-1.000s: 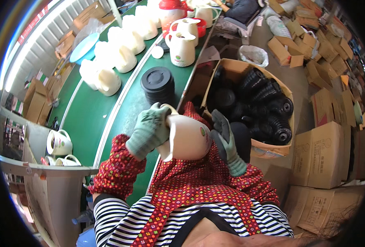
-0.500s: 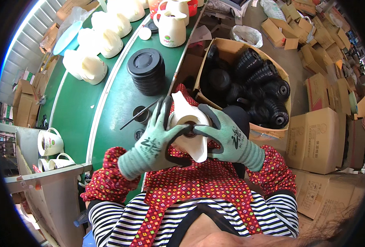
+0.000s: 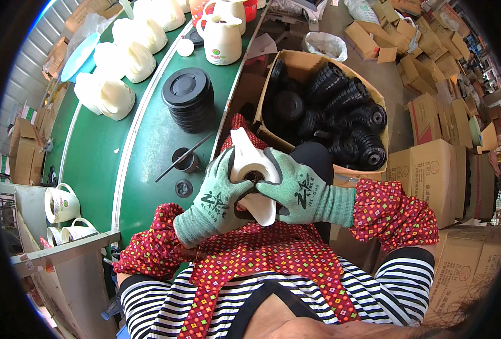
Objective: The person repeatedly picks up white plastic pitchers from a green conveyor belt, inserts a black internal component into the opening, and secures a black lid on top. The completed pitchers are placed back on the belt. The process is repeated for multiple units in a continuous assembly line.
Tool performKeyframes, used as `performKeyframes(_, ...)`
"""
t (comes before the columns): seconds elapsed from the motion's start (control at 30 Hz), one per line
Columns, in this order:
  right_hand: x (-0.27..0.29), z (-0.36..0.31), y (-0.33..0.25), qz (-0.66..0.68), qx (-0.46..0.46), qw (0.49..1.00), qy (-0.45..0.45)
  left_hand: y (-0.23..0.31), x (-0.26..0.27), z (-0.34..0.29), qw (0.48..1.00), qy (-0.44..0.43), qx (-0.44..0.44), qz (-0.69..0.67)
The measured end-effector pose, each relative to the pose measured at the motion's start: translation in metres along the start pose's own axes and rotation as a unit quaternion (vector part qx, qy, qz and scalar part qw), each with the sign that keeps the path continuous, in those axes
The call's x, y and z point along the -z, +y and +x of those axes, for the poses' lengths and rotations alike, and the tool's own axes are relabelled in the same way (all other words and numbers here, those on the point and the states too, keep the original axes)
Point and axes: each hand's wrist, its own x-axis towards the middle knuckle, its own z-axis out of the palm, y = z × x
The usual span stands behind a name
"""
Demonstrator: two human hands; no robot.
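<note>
Over my lap I hold a white jug [image 3: 264, 211], seen from its open end, with a dark round opening in the middle. My left hand [image 3: 219, 195] grips its left side and my right hand [image 3: 298, 189] its right side, both in green gloves with dark fingertips. Both thumbs meet at the opening; what they press on there is too small to tell. On the green table to the left stands a small black cup [image 3: 189, 164] with a thin dark stick [image 3: 168, 172] lying across it. Beside it lies a small black ring [image 3: 184, 188].
A stack of black round discs [image 3: 188, 90] stands farther back on the green table [image 3: 143, 175]. Several white jugs [image 3: 222, 45] line its far part. To the right, a cardboard box [image 3: 381, 104] holds many black parts [image 3: 340, 107]. More cartons [image 3: 425, 169] are stacked at far right.
My hands have closed in around the jug, and the right thumb has come nearer the left at the opening. The whole view has shifted slightly.
</note>
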Motion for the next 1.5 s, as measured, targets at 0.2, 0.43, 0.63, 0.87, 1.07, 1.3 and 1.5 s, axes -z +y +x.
performKeyframes(0.2,0.003,0.005,0.015,0.222,-0.015,0.961,0.167,-0.009,0.026,0.003,0.986,0.123,-0.018,-0.114)
performKeyframes(0.43,-0.129,-0.029,0.055,0.746,-0.279,0.536,0.28,0.002,-0.016,-0.013,0.948,0.28,0.048,-0.14)
performKeyframes(0.63,-0.074,-0.043,0.109,0.544,-0.245,0.657,0.461,-0.054,-0.038,-0.076,0.956,0.033,0.098,-0.276)
performKeyframes(0.87,-0.029,0.017,0.057,0.038,-0.26,0.944,0.198,-0.197,-0.02,-0.085,0.93,-0.061,0.316,0.175)
performKeyframes(1.07,-0.028,0.019,0.041,0.023,-0.204,0.973,0.103,-0.2,-0.021,-0.094,0.96,0.017,0.271,-0.073)
performKeyframes(1.3,0.005,0.018,0.081,0.303,-0.093,0.94,0.128,-0.079,0.047,0.009,0.843,0.008,0.352,-0.407)
performKeyframes(1.5,0.051,0.066,0.125,0.017,0.011,0.966,0.258,-0.039,0.067,0.1,0.878,-0.12,0.292,-0.36)
